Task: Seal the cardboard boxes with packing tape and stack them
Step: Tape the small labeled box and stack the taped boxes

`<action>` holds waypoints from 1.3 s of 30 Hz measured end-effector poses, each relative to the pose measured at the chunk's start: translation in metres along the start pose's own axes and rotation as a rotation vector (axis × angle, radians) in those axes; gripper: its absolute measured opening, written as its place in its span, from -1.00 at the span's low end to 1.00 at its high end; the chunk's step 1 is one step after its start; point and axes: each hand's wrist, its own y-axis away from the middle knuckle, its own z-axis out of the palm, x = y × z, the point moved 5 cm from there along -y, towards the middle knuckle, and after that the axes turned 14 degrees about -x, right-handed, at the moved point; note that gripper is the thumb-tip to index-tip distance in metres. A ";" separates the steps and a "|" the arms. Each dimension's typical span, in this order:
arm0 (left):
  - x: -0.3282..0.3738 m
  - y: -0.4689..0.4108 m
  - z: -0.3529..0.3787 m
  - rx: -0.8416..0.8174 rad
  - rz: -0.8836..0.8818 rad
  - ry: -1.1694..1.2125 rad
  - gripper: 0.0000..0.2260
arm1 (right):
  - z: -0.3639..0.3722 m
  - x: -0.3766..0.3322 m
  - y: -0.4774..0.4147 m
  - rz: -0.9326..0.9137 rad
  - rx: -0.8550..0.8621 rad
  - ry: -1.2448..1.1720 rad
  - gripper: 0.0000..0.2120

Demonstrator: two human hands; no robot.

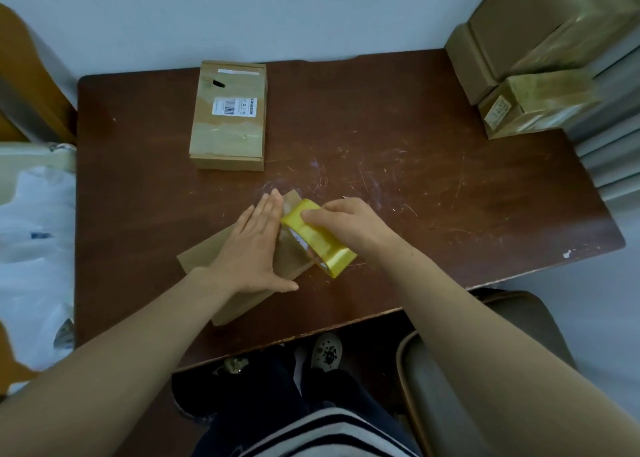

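Cardboard box point(235, 304) lies askew near the table's point(450, 197) six o'clock edge, its long side running from seven o'clock towards one o'clock; the left hand point(256, 245) lies flat on its top, fingers straight and together, pressing down; the right hand point(349, 224) has its fingers curled over the yellow band of the tape roll point(318, 238), which stands on edge against the box's three o'clock side, touching it; a glossy strip shows on the box top between the flat hand and the roll.

A second box point(228, 117), with a white barcode label on top, lies flat at eleven o'clock on the table, well apart from the hands; nothing stands between it and the first box. At two o'clock three more boxes are piled at the table's corner: a large one point(540, 17) on top, a plain one point(467, 65) beside it, and a small shiny one point(540, 100) marked 1-402 lowest.

Counted: five boxes, one tape roll.

Off the table, a white plastic bag point(34, 249) sits at nine o'clock; a chair point(450, 387) stands at five o'clock; a pale shoe point(327, 352) shows under the six o'clock edge.
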 end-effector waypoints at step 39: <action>0.013 -0.003 -0.001 -0.001 0.020 -0.266 -0.19 | 0.039 0.091 0.016 0.380 -0.145 -0.136 -0.77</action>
